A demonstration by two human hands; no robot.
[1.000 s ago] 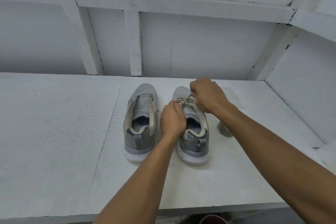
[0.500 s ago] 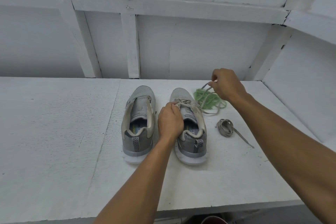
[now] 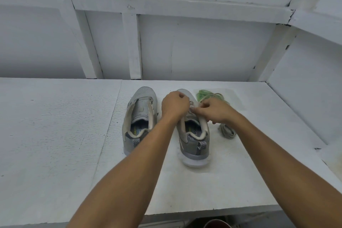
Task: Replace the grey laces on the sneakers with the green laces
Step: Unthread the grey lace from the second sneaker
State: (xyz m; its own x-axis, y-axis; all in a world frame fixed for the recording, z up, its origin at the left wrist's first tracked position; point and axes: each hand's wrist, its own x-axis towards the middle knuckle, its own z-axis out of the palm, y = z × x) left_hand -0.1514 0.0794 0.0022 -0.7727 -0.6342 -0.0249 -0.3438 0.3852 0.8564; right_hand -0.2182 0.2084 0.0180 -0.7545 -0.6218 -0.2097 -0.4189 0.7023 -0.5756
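Fingers (image 3: 198, 109) of my right hand (image 3: 215, 111) pinch the grey lace (image 3: 192, 106) on the right sneaker (image 3: 194, 135). My left hand (image 3: 174, 106) is curled in a fist over the far end of that lacing, and its back hides whatever it grips. Both sneakers sit toes away from me on the white table (image 3: 55, 135), with the left sneaker (image 3: 141, 116) just beside the right and printed insoles showing in their openings. Half a second ago my right hand was out at the green laces (image 3: 209, 96); it has come back, and my left has slid from the collar towards the toe. My right wrist now covers part of the loose grey lace (image 3: 226, 131), coiled to the right.
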